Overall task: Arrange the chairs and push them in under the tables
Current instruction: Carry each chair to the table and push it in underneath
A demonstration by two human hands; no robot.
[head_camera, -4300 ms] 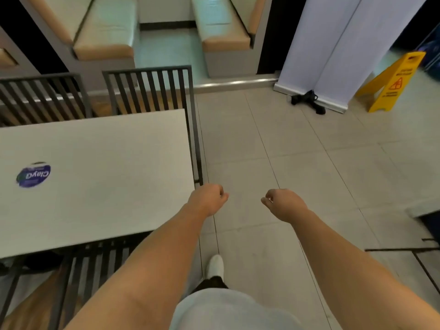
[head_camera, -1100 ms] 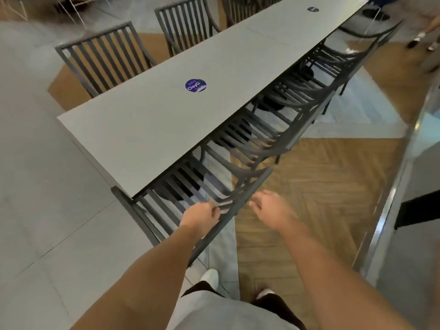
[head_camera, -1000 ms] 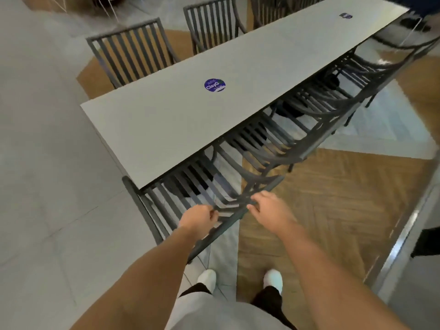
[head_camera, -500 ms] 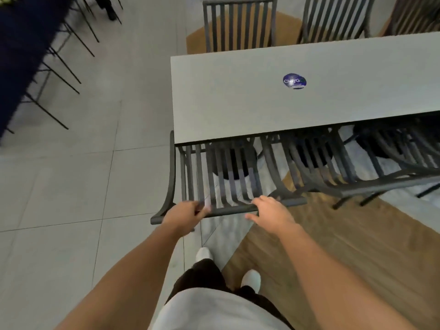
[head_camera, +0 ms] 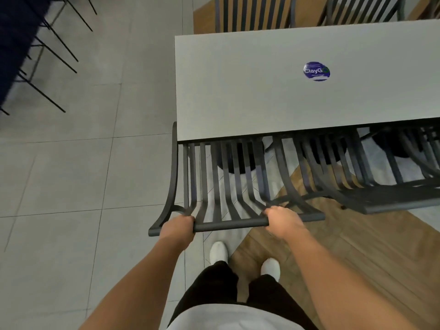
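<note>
- Since half a second ago: right hand point(head_camera: 283, 221), then laid over the rail, now wraps it; left hand point(head_camera: 177, 228) still clamped on it.
- Dark slatted metal chair point(head_camera: 226, 186): seat under the grey table point(head_camera: 250, 91), backrest tilted out towards both hands.
- Open tile floor point(head_camera: 71, 175) left of left hand.
- Neighbouring chair point(head_camera: 381, 186) just right of right hand, close alongside.
- Round blue sticker point(head_camera: 316, 71) beyond right hand.
</note>
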